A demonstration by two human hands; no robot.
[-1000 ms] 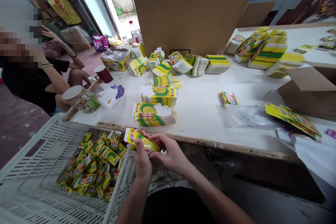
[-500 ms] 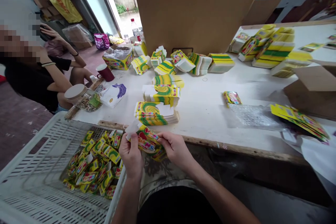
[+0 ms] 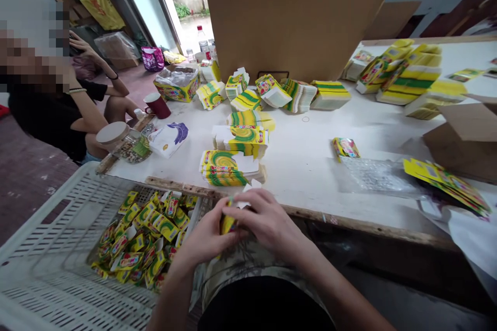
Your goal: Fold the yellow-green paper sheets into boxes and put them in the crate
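Note:
Between my two hands, just over the table's front edge, is a small yellow printed carton (image 3: 228, 223) with white flaps standing up. My left hand (image 3: 205, 235) grips it from the left, thumb along its near side. Around its right and top side curl the fingers of my right hand (image 3: 266, 217), hiding much of the carton. Directly beyond my hands lies a stack of flattened yellow and green cartons (image 3: 223, 168), with another stack (image 3: 248, 137) behind it. Lower left, a white plastic crate (image 3: 50, 264) holds a heap of small folded cartons (image 3: 143, 238).
More carton stacks (image 3: 330, 94) line the back below a large cardboard panel (image 3: 295, 15). A lidded jar (image 3: 132, 147), tissue pack (image 3: 170, 138) and maroon mug (image 3: 157, 106) stand left. Rightward are clear plastic (image 3: 376, 176) and an open cardboard box (image 3: 462, 134). Another person (image 3: 50, 119) sits at left.
The carton has turned from flat and wide to a narrow upright form with its flaps up. My hands have come closer together, the left moving right and the right wrapping over the carton.

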